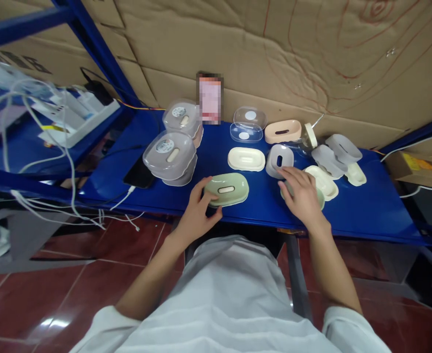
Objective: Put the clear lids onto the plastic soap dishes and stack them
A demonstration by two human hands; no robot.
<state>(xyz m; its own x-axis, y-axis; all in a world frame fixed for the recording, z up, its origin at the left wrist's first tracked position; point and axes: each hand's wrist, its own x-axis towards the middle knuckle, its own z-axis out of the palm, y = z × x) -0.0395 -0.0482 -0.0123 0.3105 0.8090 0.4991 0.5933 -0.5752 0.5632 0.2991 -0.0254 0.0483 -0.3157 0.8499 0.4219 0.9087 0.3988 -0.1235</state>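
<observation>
Green dish (234, 196): left hand (198, 210) fingers clamped on end; hold level. Right hand (304, 197) over green part (321, 197); finger grip unclear.

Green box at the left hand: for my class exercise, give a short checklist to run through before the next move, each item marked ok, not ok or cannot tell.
1. Left hand at the left end of the green box: ok.
2. Pale strip showing in the slot on its top: ok.
3. Right hand gripping the second green piece firmly: cannot tell; the hand covers much of it.
4. Clear lids apart from the green box: ok, at the back.
5. Dark phone cleared off the blue table: not ok, it lies beside the stacked grey boxes.
</observation>
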